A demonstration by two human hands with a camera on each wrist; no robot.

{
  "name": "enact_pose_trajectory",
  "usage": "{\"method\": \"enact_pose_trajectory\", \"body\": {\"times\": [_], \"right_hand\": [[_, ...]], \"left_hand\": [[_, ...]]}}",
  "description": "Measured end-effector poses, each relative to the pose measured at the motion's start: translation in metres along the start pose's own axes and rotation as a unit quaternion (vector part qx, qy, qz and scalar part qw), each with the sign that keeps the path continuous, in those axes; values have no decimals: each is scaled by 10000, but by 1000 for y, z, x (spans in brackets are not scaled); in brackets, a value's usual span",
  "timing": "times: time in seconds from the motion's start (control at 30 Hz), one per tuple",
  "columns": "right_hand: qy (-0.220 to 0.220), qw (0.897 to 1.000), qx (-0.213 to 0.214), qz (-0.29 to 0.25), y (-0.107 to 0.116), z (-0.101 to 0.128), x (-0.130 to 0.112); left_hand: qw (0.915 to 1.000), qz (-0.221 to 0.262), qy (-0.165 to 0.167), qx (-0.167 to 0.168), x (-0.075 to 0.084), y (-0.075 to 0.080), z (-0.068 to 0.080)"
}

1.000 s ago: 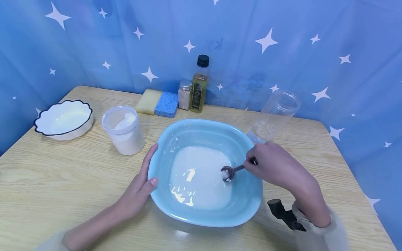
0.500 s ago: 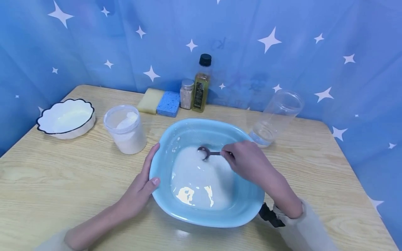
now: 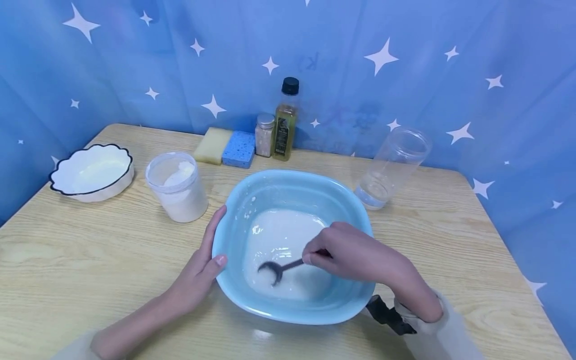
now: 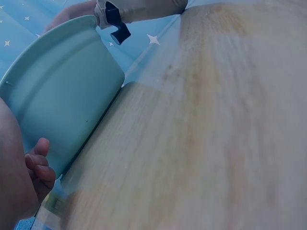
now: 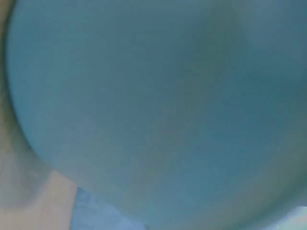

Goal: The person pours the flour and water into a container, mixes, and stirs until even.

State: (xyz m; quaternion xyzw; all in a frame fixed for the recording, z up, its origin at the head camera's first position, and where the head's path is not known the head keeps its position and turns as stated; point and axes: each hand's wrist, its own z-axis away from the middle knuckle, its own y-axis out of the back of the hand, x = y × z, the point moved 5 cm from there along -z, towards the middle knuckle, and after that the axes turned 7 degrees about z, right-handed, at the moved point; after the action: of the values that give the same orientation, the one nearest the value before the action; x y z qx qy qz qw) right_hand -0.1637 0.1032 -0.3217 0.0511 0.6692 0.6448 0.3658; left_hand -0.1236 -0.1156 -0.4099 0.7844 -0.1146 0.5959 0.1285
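Note:
A light blue plastic basin (image 3: pixel 294 317) with milky white liquid (image 3: pixel 288 227) in it stands on the table. My left hand (image 3: pixel 198 272) holds its left side, thumb at the rim and fingers against the outer wall; the left wrist view shows curled fingers (image 4: pixel 41 167) by that wall. Over the basin's right half, my right hand (image 3: pixel 348 252) grips the handle of a dark spoon (image 3: pixel 275 270). The spoon's round bowl sits in the liquid, near the front left. In the right wrist view the basin's blue wall (image 5: pixel 144 96) fills nearly everything, blurred.
Left of the basin are a clear jar of white powder (image 3: pixel 182 200) and a white scalloped dish (image 3: pixel 92 172). Behind stand two sponges (image 3: pixel 238 150), a small shaker jar (image 3: pixel 264 135) and an oil bottle (image 3: pixel 284 122). A transparent container (image 3: pixel 391 167) stands at the back right.
The spoon has travelled from the liquid's right side, across its back, to the front left, my right hand moving with it. My left hand stays on the basin.

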Motion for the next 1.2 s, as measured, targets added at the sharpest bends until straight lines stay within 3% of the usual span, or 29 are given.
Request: {"method": "enact_pose_trajectory", "body": {"times": [0.17, 0.37, 0.57, 0.73, 0.93, 1.03, 1.2], "right_hand": [[-145, 9983, -462, -310, 9, 15, -1], [-666, 9968, -430, -76, 22, 29, 12], [-1379, 9894, -110, 437, 34, 39, 32], [-1410, 9865, 337, 760, 39, 35, 38], [-1741, 9699, 1112, 1287, 39, 18, 40], [-1672, 9670, 1381, 1340, 33, 6, 43], [-1327, 9737, 1496, 1090, 17, -8, 41]], "left_hand": [[10000, -25, 8, 14, -1, 0, 0], [10000, -30, 1, 7, -1, 0, 0], [10000, -36, 11, 40, 0, 0, -1], [10000, -48, 14, 56, 0, 1, 0], [9998, -117, -31, 143, 2, 1, -1], [9997, -111, -35, 206, 4, 1, -1], [9998, -45, -42, 182, 4, 0, -1]]}}
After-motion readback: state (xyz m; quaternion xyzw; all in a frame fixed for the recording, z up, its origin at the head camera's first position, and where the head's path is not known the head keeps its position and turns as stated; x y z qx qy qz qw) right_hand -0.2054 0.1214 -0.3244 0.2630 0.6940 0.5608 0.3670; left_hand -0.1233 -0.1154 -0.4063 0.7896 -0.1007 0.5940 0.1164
